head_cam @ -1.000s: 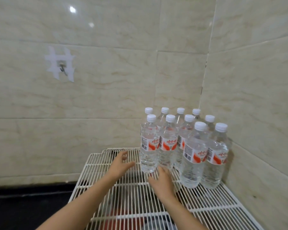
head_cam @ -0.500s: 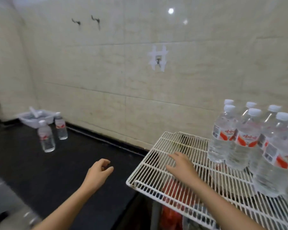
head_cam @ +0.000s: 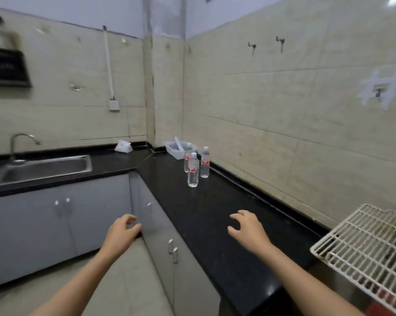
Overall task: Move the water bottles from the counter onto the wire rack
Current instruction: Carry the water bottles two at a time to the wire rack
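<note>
Three clear water bottles with white caps and red-white labels stand far back on the black counter point(head_cam: 215, 215): the nearest bottle point(head_cam: 193, 170), one to its right point(head_cam: 204, 162), and one partly hidden behind point(head_cam: 187, 160). The white wire rack point(head_cam: 363, 245) shows only its left corner at the right edge. My left hand point(head_cam: 122, 231) hovers off the counter's front edge, fingers loosely curled, holding nothing. My right hand point(head_cam: 247, 226) is above the counter, fingers spread and empty, well short of the bottles.
A white basket point(head_cam: 176, 148) sits in the counter's corner behind the bottles, and a white packet point(head_cam: 123, 146) lies left of it. A steel sink point(head_cam: 42, 168) with a faucet point(head_cam: 21, 142) is at the left. Grey cabinet doors point(head_cam: 160, 236) run below the counter.
The view has swung left from the rack to the counter. Both hands left the rack and now reach out over the counter toward the standing bottles.
</note>
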`<action>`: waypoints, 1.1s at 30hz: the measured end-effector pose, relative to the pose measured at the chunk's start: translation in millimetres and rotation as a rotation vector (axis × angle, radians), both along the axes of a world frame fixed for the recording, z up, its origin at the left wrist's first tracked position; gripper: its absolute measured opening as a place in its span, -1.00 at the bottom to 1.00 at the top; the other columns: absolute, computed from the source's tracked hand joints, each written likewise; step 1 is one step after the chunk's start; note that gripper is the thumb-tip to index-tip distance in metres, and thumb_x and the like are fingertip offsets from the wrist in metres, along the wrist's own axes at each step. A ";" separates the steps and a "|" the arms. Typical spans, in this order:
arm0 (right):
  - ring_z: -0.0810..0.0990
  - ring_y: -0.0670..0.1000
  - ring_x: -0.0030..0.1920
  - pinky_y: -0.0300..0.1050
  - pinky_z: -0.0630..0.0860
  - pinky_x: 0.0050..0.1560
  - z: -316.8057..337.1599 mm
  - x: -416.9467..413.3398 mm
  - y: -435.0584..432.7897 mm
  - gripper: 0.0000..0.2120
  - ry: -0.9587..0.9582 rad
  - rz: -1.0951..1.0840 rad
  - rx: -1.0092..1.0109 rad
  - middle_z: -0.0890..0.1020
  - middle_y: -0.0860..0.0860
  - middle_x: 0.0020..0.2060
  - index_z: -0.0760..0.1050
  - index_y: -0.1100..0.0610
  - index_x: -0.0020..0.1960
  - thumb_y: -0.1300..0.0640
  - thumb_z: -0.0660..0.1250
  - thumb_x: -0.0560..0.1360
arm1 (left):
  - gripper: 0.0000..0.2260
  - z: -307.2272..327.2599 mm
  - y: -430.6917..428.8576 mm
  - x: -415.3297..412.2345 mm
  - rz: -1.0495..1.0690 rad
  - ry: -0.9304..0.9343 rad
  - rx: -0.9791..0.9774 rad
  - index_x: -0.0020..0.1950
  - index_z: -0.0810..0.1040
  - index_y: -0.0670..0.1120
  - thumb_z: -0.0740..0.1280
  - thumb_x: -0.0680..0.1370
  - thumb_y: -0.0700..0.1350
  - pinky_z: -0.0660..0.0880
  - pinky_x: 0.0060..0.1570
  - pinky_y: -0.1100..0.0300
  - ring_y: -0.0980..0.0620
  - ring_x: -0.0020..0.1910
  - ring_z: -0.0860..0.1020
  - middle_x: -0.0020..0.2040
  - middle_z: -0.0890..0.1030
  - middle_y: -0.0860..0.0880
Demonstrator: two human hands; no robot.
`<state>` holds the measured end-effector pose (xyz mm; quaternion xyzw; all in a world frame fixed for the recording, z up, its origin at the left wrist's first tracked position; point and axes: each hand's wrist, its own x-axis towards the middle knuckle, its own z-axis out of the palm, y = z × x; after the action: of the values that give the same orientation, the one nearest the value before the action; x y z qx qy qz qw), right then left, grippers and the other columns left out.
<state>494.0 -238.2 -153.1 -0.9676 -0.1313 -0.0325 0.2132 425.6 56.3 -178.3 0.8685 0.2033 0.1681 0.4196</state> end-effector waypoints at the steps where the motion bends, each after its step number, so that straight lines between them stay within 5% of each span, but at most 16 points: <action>1: 0.18 0.05 0.46 -0.03 0.22 0.39 0.6 0.7 21.2 -0.56 0.001 0.011 0.005 0.28 0.07 0.44 0.35 0.10 0.37 0.02 0.23 0.52 | -0.72 0.3 21.2 -11.4 0.022 0.002 -0.002 0.19 0.49 -0.24 0.30 0.51 -0.18 0.37 0.19 0.03 -0.18 0.21 0.47 0.22 0.52 -0.24; 9: 0.32 0.10 0.36 -0.03 0.34 0.30 -12.8 -18.1 193.7 -0.57 0.043 0.145 0.045 0.40 0.09 0.33 0.41 0.12 0.33 0.05 0.26 0.48 | -0.74 5.9 179.3 -88.4 0.184 -0.005 0.038 0.16 0.50 -0.24 0.30 0.50 -0.18 0.40 0.16 0.02 -0.17 0.16 0.49 0.17 0.54 -0.24; 17: 0.28 0.08 0.38 -0.04 0.30 0.33 -25.2 -1.7 241.2 -0.54 0.083 0.140 0.020 0.38 0.06 0.36 0.34 0.10 0.37 0.06 0.25 0.49 | -0.78 -21.6 228.0 -90.0 0.214 -0.007 -0.049 0.11 0.51 -0.28 0.30 0.49 -0.25 0.39 0.13 0.02 -0.19 0.11 0.50 0.12 0.54 -0.27; 27: 0.36 0.11 0.32 -0.01 0.37 0.28 -48.1 102.0 274.0 -0.56 0.132 0.048 0.100 0.45 0.11 0.30 0.40 0.12 0.33 0.07 0.28 0.47 | -0.89 -12.4 240.9 3.8 0.062 -0.106 -0.079 0.02 0.46 -0.06 0.29 0.51 -0.19 0.36 0.05 0.15 -0.05 0.09 0.48 0.07 0.51 -0.09; 33: 0.38 0.12 0.31 0.00 0.40 0.26 -50.1 201.5 301.2 -0.56 0.127 0.012 0.206 0.45 0.11 0.30 0.39 0.14 0.33 0.08 0.28 0.47 | -0.80 5.0 265.5 112.7 0.056 -0.102 -0.013 0.13 0.50 -0.16 0.29 0.51 -0.18 0.37 0.07 0.16 -0.02 0.05 0.47 0.09 0.51 -0.11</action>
<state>695.5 63.0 -203.3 -0.9400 -0.1192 0.0166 0.3194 538.3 321.8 -173.3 0.8501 0.2069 0.2227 0.4301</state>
